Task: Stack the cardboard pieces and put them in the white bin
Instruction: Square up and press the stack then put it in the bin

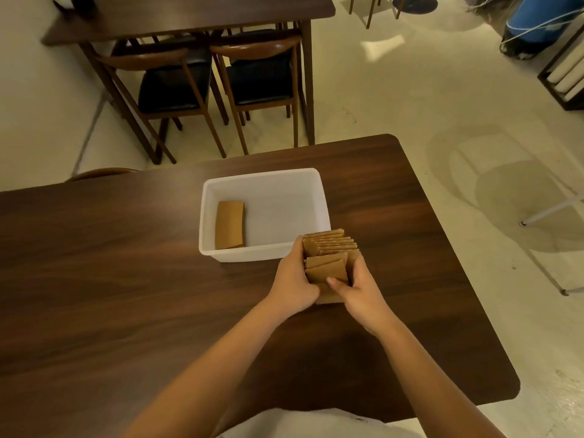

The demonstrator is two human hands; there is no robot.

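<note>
A stack of brown cardboard pieces (328,257) stands on edge on the dark wooden table (110,279), just right of the white bin's near right corner. My left hand (292,279) presses the stack's left side and my right hand (358,292) grips its right and near side, thumb on the front piece. The pieces fan slightly at the top. The white bin (284,191) sits in the table's middle, with one small pile of cardboard pieces (230,224) lying flat at its left end.
The table's right edge (458,263) runs close to my right hand. Behind the table stand a second dark table (189,14) and two wooden chairs with black seats (221,80). Light floor lies to the right.
</note>
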